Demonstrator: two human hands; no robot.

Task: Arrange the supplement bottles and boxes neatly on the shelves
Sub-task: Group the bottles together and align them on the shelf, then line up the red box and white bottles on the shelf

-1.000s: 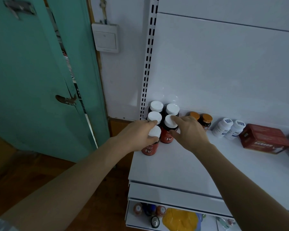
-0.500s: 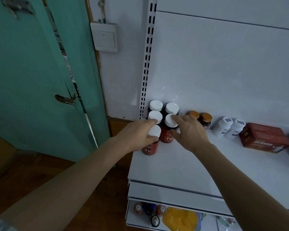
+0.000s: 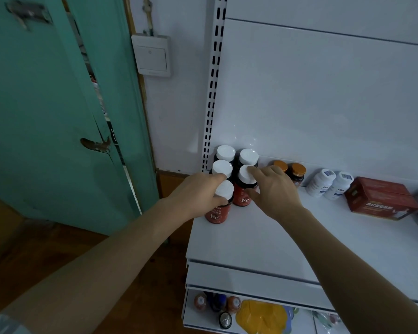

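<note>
At the far left of the shelf (image 3: pixel 263 239), the left hand (image 3: pixel 196 196) grips the near red bottle (image 3: pixel 219 204); the right hand (image 3: pixel 273 189) pinches its neighbour bottle (image 3: pixel 244 189); lining up the rows; next, I think, gentle nudges.

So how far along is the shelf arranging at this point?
Partly done. Four white-capped red bottles stand in a tight block at the back left corner of the shelf. In hand: the left hand grips the front bottle, and the right hand holds the bottle beside it. Left: the two tilted white bottles and the red box.
</note>
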